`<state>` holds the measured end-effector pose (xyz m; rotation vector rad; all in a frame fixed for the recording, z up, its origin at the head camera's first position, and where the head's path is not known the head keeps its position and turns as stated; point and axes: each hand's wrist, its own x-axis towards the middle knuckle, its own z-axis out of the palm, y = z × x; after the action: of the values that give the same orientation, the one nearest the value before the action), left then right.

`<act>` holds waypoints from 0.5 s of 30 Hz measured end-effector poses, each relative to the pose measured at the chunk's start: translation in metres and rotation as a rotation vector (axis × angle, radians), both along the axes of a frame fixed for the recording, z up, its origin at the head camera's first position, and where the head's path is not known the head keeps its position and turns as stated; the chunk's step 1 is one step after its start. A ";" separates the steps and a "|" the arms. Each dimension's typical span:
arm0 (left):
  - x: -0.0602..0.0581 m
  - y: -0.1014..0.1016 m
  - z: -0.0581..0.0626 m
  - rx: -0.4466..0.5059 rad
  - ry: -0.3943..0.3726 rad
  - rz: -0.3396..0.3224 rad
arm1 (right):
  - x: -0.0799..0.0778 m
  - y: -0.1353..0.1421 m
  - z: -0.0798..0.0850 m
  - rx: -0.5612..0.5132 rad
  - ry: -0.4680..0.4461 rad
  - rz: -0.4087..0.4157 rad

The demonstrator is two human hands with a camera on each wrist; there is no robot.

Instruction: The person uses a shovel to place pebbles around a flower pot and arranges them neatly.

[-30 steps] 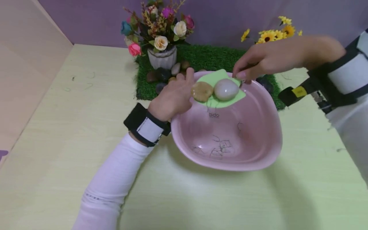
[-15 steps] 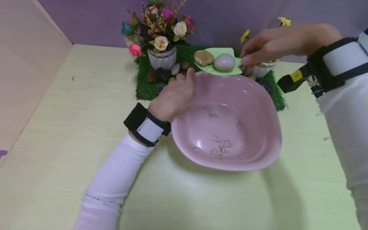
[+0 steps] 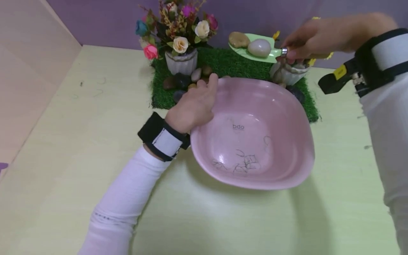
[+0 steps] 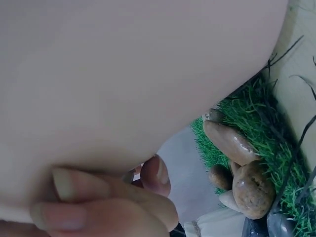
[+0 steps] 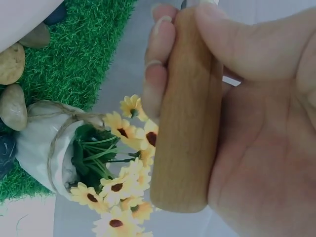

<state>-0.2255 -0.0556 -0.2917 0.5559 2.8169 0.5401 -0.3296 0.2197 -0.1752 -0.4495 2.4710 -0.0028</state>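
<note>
My right hand (image 3: 318, 37) holds a small green garden trowel (image 3: 269, 59) level above the far strip of turf. In the right wrist view its wooden handle (image 5: 190, 118) lies in the palm with fingers and thumb around it. On the blade rest a tan stone (image 3: 239, 39) and a pale egg-shaped stone (image 3: 259, 47), side by side. My left hand (image 3: 192, 106) grips the left rim of a pink plastic basin (image 3: 255, 183). Curled fingertips (image 4: 69, 215) press against the basin in the left wrist view. Several grass-like strands (image 3: 248, 163) lie in the basin.
Behind the basin, artificial turf (image 3: 220, 62) bears a pot of mixed flowers (image 3: 181, 62), a white pot (image 3: 291, 74) with yellow flowers (image 5: 118, 185), and several pebbles (image 3: 183, 80). A purple wall (image 3: 105, 24) stands behind. Loose strands (image 3: 98, 93) lie on the pale tabletop.
The trowel and its two stones rose from over the basin's far rim, moving back and up over the turf. My left hand stayed on the basin.
</note>
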 end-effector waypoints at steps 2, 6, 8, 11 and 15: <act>0.000 0.000 0.001 -0.001 -0.001 -0.001 | -0.002 0.000 0.001 0.000 0.009 -0.011; 0.001 0.000 0.002 -0.008 -0.003 0.001 | -0.005 -0.003 0.001 0.006 0.005 -0.031; 0.001 0.000 0.002 -0.008 -0.004 0.003 | -0.007 -0.006 0.001 0.018 0.001 -0.043; 0.002 -0.001 0.001 -0.007 -0.004 0.003 | -0.009 -0.008 0.000 0.009 -0.005 -0.077; 0.002 0.000 0.001 -0.007 -0.005 -0.002 | -0.011 -0.010 -0.001 -0.018 -0.018 -0.123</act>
<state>-0.2231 -0.0560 -0.2908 0.5546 2.8124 0.5307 -0.3401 0.2094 -0.1765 -0.3030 2.4792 -0.0793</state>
